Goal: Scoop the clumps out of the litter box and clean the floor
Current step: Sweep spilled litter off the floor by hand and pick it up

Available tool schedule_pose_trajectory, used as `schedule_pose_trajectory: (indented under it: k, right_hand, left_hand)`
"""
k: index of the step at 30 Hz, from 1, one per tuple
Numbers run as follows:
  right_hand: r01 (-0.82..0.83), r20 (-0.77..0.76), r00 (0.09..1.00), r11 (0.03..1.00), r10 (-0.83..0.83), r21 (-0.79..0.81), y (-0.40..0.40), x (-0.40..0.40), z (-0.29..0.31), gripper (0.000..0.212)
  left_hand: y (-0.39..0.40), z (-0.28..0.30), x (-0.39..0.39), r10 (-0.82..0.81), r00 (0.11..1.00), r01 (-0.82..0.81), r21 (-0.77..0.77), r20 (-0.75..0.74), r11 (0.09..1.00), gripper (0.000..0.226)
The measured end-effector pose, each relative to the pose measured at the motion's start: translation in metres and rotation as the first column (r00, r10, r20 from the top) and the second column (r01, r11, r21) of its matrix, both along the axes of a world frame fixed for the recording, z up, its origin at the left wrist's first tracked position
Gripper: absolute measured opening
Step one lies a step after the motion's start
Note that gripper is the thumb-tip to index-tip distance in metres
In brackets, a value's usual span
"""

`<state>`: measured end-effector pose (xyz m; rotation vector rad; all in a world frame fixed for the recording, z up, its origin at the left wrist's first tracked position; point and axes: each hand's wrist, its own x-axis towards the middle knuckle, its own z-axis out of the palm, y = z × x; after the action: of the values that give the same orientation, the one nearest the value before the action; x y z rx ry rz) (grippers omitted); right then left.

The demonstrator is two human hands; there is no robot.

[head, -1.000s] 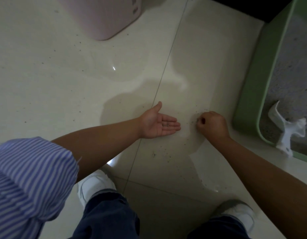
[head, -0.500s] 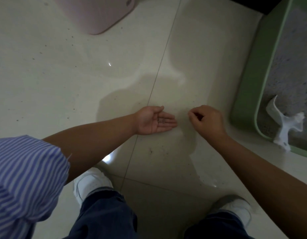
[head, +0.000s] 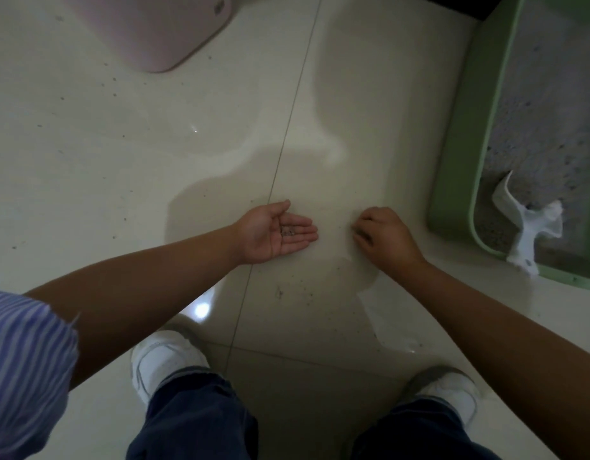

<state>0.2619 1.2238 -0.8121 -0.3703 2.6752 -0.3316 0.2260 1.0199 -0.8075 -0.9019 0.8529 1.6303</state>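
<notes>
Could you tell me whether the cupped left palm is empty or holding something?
Holding something: a few small litter granules lie on the upturned left hand.

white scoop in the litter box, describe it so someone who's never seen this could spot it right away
Start at the green litter box along the right edge of the floor. In its near corner, on the grey litter, lies the white scoop. It is the only white, curved plastic piece inside the box, lying to the right of the right hand.

Green litter box [head: 459, 154] cut off at right edge; right hand [head: 385, 235] fingertips hidden underneath.
</notes>
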Motion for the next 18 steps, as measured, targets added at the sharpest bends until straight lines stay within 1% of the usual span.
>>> schedule_pose_trajectory:
  k: [2, 3, 5, 6, 7, 8, 9, 10, 11, 16, 18]
  right_hand:
    - [0.004, -0.006, 1.0, 1.0, -0.004, -0.01, 0.008, 0.001, -0.001, 0.025]
    - [0.042, -0.031, 0.999, 0.999, -0.042, -0.023, 0.011, 0.0, 0.001, 0.025]
    - [0.175, -0.106, 0.978, 0.983, -0.179, -0.049, 0.011, -0.003, 0.007, 0.013]
    - [0.262, -0.129, 0.954, 0.963, -0.269, -0.069, 0.011, -0.005, 0.009, 0.012]
    - [0.364, -0.129, 0.92, 0.929, -0.371, -0.075, 0.01, -0.009, 0.013, 0.021]
    - [0.453, -0.074, 0.888, 0.891, -0.455, -0.038, 0.008, -0.012, 0.016, 0.034]
    - [0.513, 0.034, 0.857, 0.858, -0.513, 0.014, 0.006, -0.012, 0.017, 0.045]
    - [0.52, 0.108, 0.845, 0.852, -0.524, 0.066, 0.005, -0.011, 0.016, 0.05]
    - [0.5, 0.137, 0.85, 0.861, -0.509, 0.098, 0.002, -0.009, 0.017, 0.05]
    - [0.43, 0.116, 0.89, 0.896, -0.441, 0.108, -0.008, 0.002, 0.013, 0.024]
    - [0.385, 0.124, 0.907, 0.912, -0.403, 0.143, -0.01, 0.003, 0.013, 0.024]
  left_hand:
    - [-0.002, -0.001, 0.0, 0.005, 1.0, -0.005, 0.014, 0.003, 1.0, 0.05]
    - [-0.004, -0.002, 0.0, -0.008, 1.0, 0.008, 0.026, 0.006, 1.0, 0.051]
    - [-0.008, -0.005, 0.0, -0.055, 0.998, 0.054, 0.062, 0.014, 0.997, 0.054]
    - [-0.011, -0.007, 0.0, -0.074, 0.997, 0.072, 0.078, 0.018, 0.994, 0.055]
    - [-0.013, -0.009, 0.001, -0.086, 0.996, 0.084, 0.09, 0.025, 0.992, 0.057]
    - [-0.014, -0.01, 0.001, -0.094, 0.995, 0.09, 0.099, 0.031, 0.991, 0.057]
    - [-0.015, -0.011, 0.001, -0.097, 0.995, 0.093, 0.107, 0.034, 0.99, 0.058]
    - [-0.016, -0.012, 0.001, -0.095, 0.995, 0.09, 0.112, 0.036, 0.99, 0.058]
    - [-0.016, -0.013, 0.001, -0.09, 0.995, 0.085, 0.116, 0.035, 0.99, 0.058]
    - [-0.015, -0.015, 0.002, -0.081, 0.996, 0.077, 0.116, 0.028, 0.99, 0.058]
    - [-0.014, -0.014, 0.003, -0.077, 0.997, 0.074, 0.11, 0.027, 0.991, 0.058]
